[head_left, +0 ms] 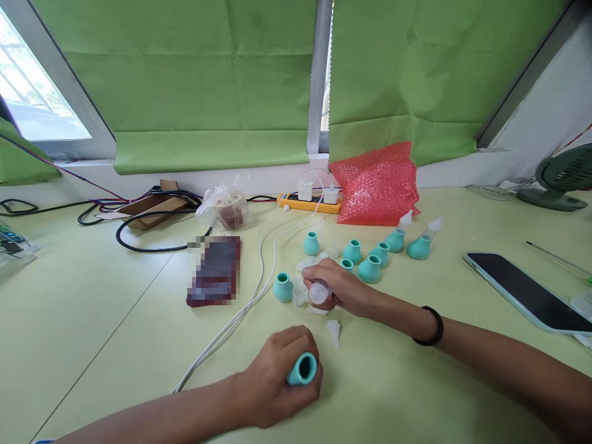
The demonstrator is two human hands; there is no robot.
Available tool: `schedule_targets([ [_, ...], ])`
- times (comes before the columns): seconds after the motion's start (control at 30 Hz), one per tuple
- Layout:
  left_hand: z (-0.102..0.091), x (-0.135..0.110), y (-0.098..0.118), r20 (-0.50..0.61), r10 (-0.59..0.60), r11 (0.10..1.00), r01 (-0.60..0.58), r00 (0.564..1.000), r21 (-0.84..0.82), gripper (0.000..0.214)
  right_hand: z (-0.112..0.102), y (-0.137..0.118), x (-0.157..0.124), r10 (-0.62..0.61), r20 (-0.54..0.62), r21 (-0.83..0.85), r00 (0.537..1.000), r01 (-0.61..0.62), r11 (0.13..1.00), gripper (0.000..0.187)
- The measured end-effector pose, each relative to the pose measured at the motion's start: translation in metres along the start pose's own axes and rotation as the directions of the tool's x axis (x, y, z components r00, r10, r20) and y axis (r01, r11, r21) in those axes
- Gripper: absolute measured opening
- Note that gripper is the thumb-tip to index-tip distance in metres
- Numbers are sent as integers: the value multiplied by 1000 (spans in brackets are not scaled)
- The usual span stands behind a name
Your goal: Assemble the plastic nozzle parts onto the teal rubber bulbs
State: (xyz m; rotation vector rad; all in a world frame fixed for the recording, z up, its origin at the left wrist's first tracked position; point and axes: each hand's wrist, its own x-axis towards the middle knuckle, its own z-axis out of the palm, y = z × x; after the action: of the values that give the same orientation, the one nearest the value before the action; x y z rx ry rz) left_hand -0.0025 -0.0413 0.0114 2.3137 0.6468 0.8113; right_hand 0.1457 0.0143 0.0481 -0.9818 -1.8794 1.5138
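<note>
My left hand (280, 382) is wrapped around a teal rubber bulb (303, 369), its open neck facing up and toward me. Farther out, my right hand (345, 285) grips a clear plastic piece (319, 292) with a round end. Loose clear plastic parts (299, 291) lie beside and beneath that hand, partly hidden by it. A white pointed nozzle (333, 333) rests on the table between my hands. Several open teal bulbs (370, 269) stand around the right hand. Two more bulbs behind have translucent nozzles fitted, one of them a bulb with a tilted nozzle (419, 246).
White cables (259, 290) cross the table to a yellow power strip (309, 202). A red bubble-wrap bag (377, 185) sits at the back. Phones lie at left (215, 271) and right (531, 293). A small fan (555, 182), a wrapped tape roll (229, 213) and a cardboard box (157, 209) stand farther off.
</note>
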Motion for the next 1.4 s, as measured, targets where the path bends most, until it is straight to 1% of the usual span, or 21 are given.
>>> schedule_targets([
  [0.03, -1, 1, 0, -24, -67, 998, 67, 997, -12, 13, -3, -4, -1, -40, -80, -38, 996, 37, 999, 34],
  [0.1, -4, 2, -2, -52, -222, 974, 218, 974, -58, 17, -9, -14, -5, -178, -210, -231, 961, 128, 964, 39],
  [0.13, -5, 2, -4, -60, -271, 960, 265, 961, -92, 20, -12, -19, -7, -249, -236, -366, 939, 151, 918, 41],
  [0.2, -6, 2, -7, -58, -318, 936, 303, 946, -179, 24, -20, -26, -9, -323, -269, -597, 907, 106, 795, 42],
  [0.27, -7, 1, -9, -63, -299, 923, 271, 952, -274, 27, -28, -27, -7, -316, -312, -719, 896, -5, 695, 38],
  [0.37, -8, 1, -9, -93, -285, 908, 237, 954, -345, 28, -38, -17, 1, -272, -341, -800, 900, -126, 587, 31],
  [0.47, -8, 4, -7, -113, -359, 904, 315, 927, -288, 22, -45, -3, 9, -213, -297, -856, 931, -161, 491, 31],
  [0.53, -7, 6, -6, -127, -421, 889, 380, 898, -254, 18, -47, 3, 11, -183, -261, -874, 948, -152, 462, 31],
  [0.63, -3, 8, -6, -147, -490, 846, 428, 859, -319, 19, -48, 3, 10, -222, -259, -869, 940, -127, 478, 29],
  [0.7, 0, 9, -7, -162, -514, 817, 423, 842, -391, 24, -46, -3, 6, -272, -242, -844, 931, -64, 532, 28],
  [0.73, 1, 9, -7, -166, -520, 806, 417, 838, -420, 24, -44, -7, 3, -281, -200, -818, 939, -2, 575, 27],
  [0.8, 2, 9, -9, -167, -519, 795, 401, 838, -456, 23, -38, -16, -5, -245, -24, -727, 969, 151, 669, 26],
  [0.87, 2, 10, -11, -176, -509, 795, 383, 842, -470, 24, -31, -23, -11, -198, 173, -650, 965, 263, 713, 28],
  [0.93, 3, 10, -11, -178, -496, 799, 366, 850, -476, 25, -25, -26, -16, -190, 266, -659, 945, 323, 680, 26],
  [1.0, 2, 11, -11, -171, -490, 796, 359, 855, -487, 27, -23, -27, -18, -224, 285, -693, 932, 362, 624, 20],
  [1.07, 1, 10, -9, -178, -482, 802, 350, 858, -485, 30, -24, -26, -19, -256, 277, -702, 926, 377, 604, 15],
  [1.17, 0, 9, -7, -210, -473, 815, 335, 855, -473, 35, -34, -28, -18, -308, 184, -680, 933, 347, 646, 16],
  [1.23, -1, 8, -8, -215, -470, 812, 324, 856, -485, 30, -43, -30, -14, -339, 88, -630, 937, 316, 710, 17],
  [1.3, -1, 8, -9, -207, -473, 803, 322, 856, -502, 21, -50, -32, -7, -369, -45, -581, 928, 277, 765, 20],
  [1.37, -1, 8, -10, -192, -483, 797, 337, 854, -502, 13, -55, -31, 6, -396, -169, -587, 903, 230, 776, 25],
  [1.4, -2, 8, -11, -181, -490, 794, 351, 853, -496, 11, -57, -30, 14, -405, -201, -624, 892, 202, 755, 26],
])
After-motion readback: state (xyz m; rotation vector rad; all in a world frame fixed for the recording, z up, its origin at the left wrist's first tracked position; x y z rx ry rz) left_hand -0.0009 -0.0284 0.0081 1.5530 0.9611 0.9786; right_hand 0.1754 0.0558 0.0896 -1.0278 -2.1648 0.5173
